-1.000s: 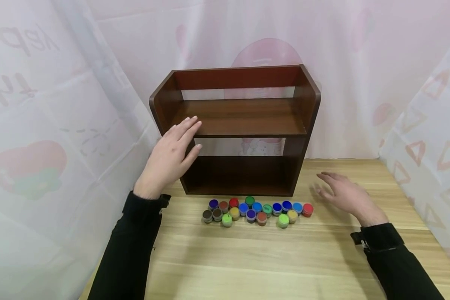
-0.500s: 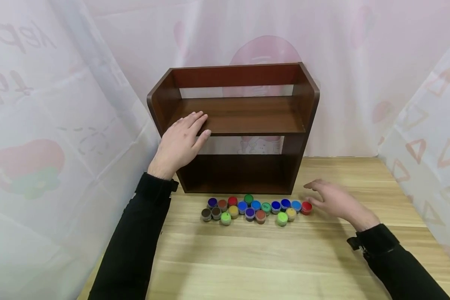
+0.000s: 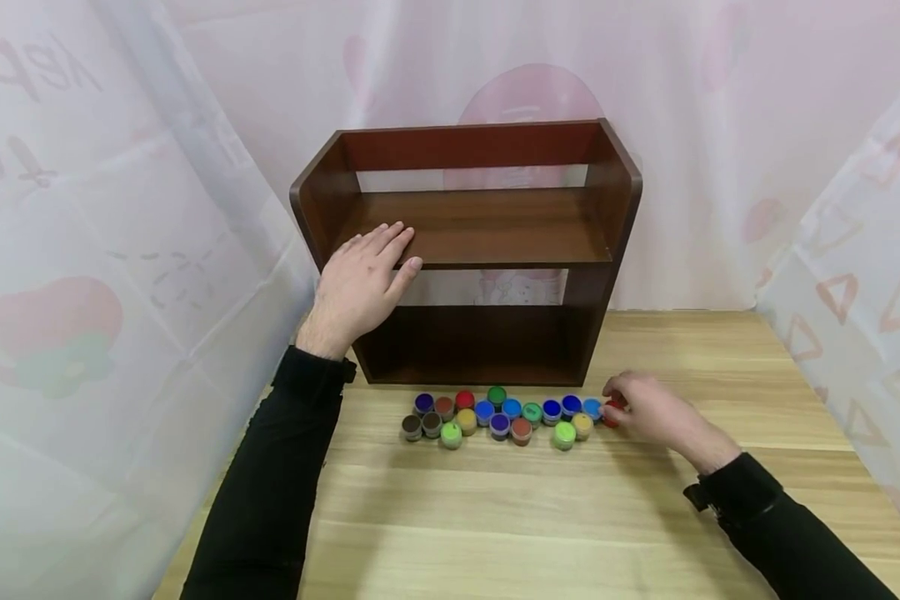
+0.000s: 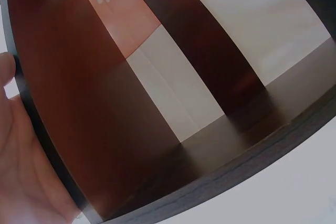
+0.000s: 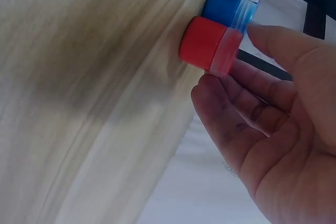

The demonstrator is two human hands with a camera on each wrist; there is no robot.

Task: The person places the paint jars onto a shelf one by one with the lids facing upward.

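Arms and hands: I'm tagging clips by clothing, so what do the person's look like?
Long black sleeves cover both arms, with a black cuff at each wrist and a small dark tab jutting inward. The left hand and right hand wear no gloves.

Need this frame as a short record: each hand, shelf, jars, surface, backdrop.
left hand: rests at the left end of the shelf's upper board
right hand: curled around the red jar at the group's right end; grip firmness unclear
beside red jar: blue jar
shelf: dark brown, two levels, upright
jars: mixed colours, loosely grouped in front of the shelf
surface: wood-grain table
backdrop: pale printed cloth
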